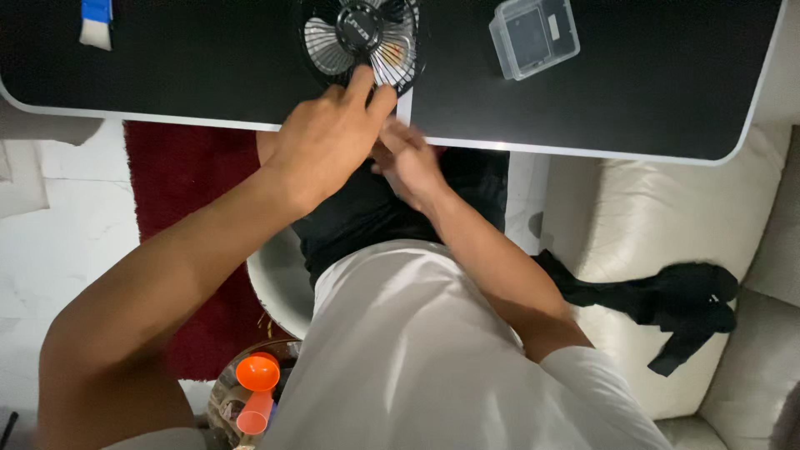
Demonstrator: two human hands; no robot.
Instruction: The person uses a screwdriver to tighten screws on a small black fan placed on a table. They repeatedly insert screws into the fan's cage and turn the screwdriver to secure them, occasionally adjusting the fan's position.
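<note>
A small black desk fan with a wire grille lies at the near edge of a black table. My left hand reaches up to the fan's lower rim, fingertips touching the grille. Just below the table edge sits my right hand, partly hidden behind the left one; its fingers are curled close together and I cannot tell whether it holds anything.
A clear plastic box rests on the table to the right of the fan. A blue and white object lies at the far left. A cream sofa with black cloth is at right; orange cups stand below.
</note>
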